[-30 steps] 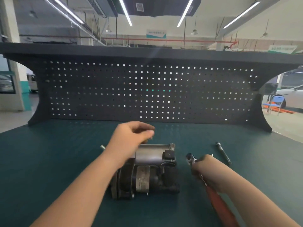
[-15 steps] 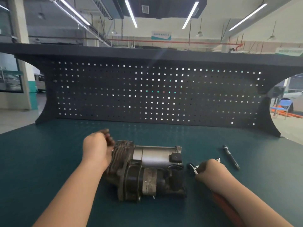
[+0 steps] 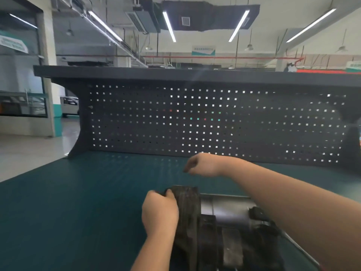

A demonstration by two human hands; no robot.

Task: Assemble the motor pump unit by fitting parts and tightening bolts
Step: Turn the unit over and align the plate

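Note:
The motor pump (image 3: 224, 222) lies on its side on the green bench mat (image 3: 78, 212), low in the head view, with a dark ribbed end housing on the left and a grey cylinder on the right. My left hand (image 3: 160, 210) grips the left edge of that dark housing. My right hand (image 3: 201, 165) hovers above and beyond the pump, its forearm crossing over the cylinder. Its fingers are curled and point down-left. Blur hides whether they pinch anything.
A metal tool shaft (image 3: 297, 245) lies on the mat at the lower right, partly under my right forearm. The black pegboard back panel (image 3: 195, 124) stands across the far side of the bench. The bench's left edge drops to the shop floor.
My right hand has left the wrench and swung up and left across the pump. My left hand now grips the pump's end housing. The view has shifted, so the pump sits lower and closer.

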